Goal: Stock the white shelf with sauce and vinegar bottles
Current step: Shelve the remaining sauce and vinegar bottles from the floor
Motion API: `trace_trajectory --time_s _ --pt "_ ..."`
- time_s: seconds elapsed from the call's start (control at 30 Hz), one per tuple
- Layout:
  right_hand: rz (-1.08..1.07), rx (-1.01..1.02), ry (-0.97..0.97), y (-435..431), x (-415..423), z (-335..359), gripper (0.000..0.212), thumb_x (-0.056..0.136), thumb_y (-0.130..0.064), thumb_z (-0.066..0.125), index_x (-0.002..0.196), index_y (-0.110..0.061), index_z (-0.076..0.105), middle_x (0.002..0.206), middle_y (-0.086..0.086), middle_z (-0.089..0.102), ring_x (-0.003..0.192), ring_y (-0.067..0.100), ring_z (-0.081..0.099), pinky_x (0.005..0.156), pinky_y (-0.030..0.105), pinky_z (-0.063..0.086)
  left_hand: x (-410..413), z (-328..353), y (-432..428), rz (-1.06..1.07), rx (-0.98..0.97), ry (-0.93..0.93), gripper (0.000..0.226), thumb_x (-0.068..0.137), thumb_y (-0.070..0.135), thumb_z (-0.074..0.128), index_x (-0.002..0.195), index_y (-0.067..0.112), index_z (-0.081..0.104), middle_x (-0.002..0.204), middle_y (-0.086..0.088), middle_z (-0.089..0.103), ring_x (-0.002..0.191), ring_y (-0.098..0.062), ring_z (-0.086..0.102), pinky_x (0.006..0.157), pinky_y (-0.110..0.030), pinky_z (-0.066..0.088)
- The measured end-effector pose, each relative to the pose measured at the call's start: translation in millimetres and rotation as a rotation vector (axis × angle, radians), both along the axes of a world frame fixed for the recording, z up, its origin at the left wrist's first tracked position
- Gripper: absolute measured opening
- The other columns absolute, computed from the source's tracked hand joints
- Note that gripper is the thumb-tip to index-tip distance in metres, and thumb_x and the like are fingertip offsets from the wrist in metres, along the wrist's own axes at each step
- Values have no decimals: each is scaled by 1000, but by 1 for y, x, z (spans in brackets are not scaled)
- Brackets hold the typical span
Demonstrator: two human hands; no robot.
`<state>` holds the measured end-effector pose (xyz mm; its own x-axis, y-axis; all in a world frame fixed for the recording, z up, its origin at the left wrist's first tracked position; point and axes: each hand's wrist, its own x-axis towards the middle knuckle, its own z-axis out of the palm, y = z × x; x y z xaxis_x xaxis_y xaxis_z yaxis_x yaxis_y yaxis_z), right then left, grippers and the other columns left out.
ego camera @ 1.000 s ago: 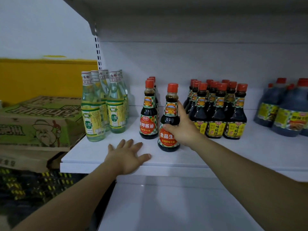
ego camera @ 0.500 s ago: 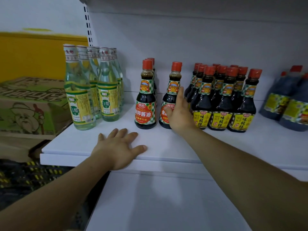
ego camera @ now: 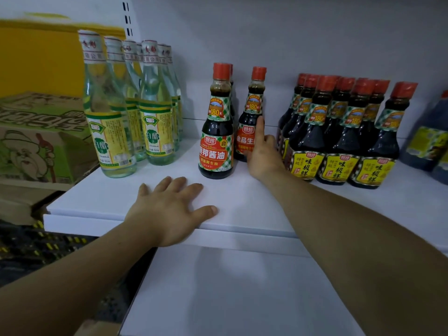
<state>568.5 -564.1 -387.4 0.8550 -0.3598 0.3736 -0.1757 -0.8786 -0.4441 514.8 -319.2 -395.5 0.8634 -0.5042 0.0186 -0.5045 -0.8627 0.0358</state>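
Now the sauce bottle being stocked stands upright on the white shelf, set a little behind and just to the right of another red-capped sauce bottle with a bigger red label. The right hand wraps its grip around the lower body of that rear bottle, index finger lying up along the label, probably to nudge it into line with its neighbour while keeping it from tipping. The left hand lies flat on the shelf's front edge, fingers spread and holding nothing, which looks like a brace for the reach. To the right, close by the right hand, a packed block of dark bottles with yellow labels stands in rows, so the gap being filled is narrow and a careless push could knock them. To the left, well apart, tall clear vinegar bottles form their own group, each kind kept together. Larger dark jugs sit at the far right, and green cardboard boxes are stacked beside the shelf's left end.
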Motion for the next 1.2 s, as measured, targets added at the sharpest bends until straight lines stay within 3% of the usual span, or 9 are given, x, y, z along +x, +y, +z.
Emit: trace_trajectory --time_s 0.17,0.37,0.57,0.7,0.8,1.03,1.2 --pt "-12 -17 29 -5 15 1 95 95 -9 52 150 -32 -23 147 22 27 113 41 53 82 40 44 1 -2 1 -5 7 -12 88 67 86 0 144 46 13 158 9 11 145 -16 7 113 -50 15" --pt "-56 10 38 -8 31 5 97 93 -3 50 150 -30 -24 149 23 28 113 41 54 75 36 38 0 -1 0 -9 0 -21 87 67 85 -1 144 46 13 158 9 12 145 -15 7 113 -49 16" --pt "-17 140 -28 -18 45 2 100 94 -29 60 150 -29 -23 153 18 28 120 37 51 83 33 40 -1 -2 0 -13 -3 -45 95 59 83 -8 144 46 12 157 11 11 144 -13 7 113 -47 15" --pt "-29 128 -41 -24 53 1 100 94 -20 59 150 -29 -23 146 18 38 109 35 57 75 31 39 -2 -3 0 -10 -18 -50 97 57 83 -10 144 46 11 157 12 10 145 -12 5 113 -46 14" --pt "-46 138 -40 -26 60 1 100 95 -18 59 150 -30 -24 151 13 36 110 32 57 74 31 40 -3 -2 -1 -6 -23 -57 98 56 83 -10 144 46 12 157 13 11 144 -11 5 113 -45 14" --pt "-14 174 -70 -28 67 -5 100 94 -24 59 148 -34 -25 151 15 33 121 35 52 83 32 38 -2 -2 0 -1 -15 -49 97 57 83 -10 144 46 11 156 13 11 144 -12 6 114 -46 14" --pt "-6 239 -16 -20 50 -2 104 92 -36 62 149 -30 -25 159 15 14 139 36 31 110 46 34 -2 -1 -1 4 -20 -29 96 58 84 -7 144 46 14 157 11 13 145 -14 8 113 -48 16"
